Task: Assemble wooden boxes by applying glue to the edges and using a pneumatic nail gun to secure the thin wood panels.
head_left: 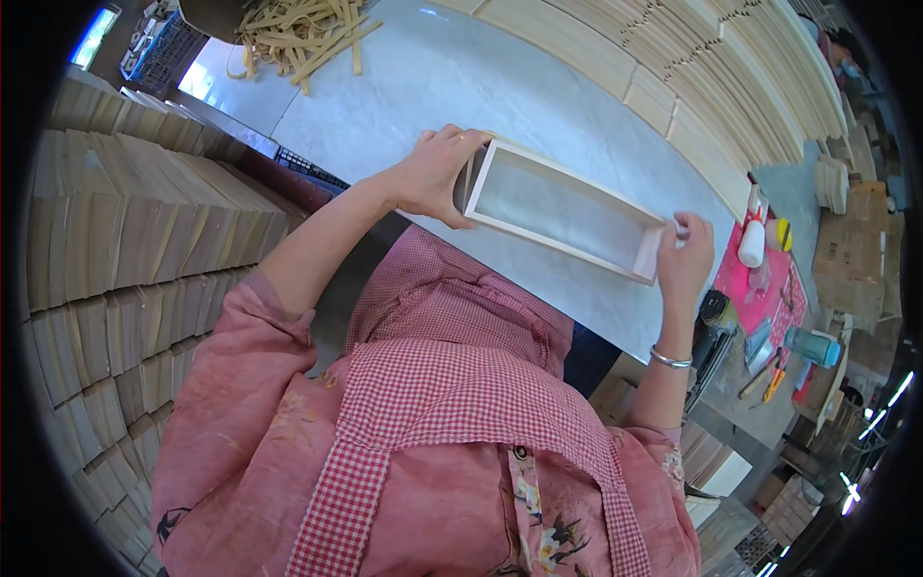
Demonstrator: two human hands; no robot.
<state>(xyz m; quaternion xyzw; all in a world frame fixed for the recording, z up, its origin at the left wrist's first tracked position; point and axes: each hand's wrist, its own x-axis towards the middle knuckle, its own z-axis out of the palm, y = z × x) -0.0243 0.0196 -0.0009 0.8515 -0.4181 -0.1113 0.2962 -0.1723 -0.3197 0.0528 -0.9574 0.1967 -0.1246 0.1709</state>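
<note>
A shallow, open wooden frame (567, 252), long and pale, is held level over the grey-white tabletop, which shows through its middle. My left hand (440, 178) grips the left end, fingers at the far corner and thumb at the near one. Between that palm and the frame runs a thin tan strip, partly hidden. At the opposite end is my right hand (685, 252), fingers curled against the short side, a silver bangle on its wrist. Its fingertips are partly hidden.
Loose tan bands (303, 38) lie heaped at the far left. Stacked wooden boards (731, 87) line the far edge; more stacks (115, 212) rise on my left. At right, a white bottle (752, 242) and a yellow tape roll (780, 235) sit on a pink sheet.
</note>
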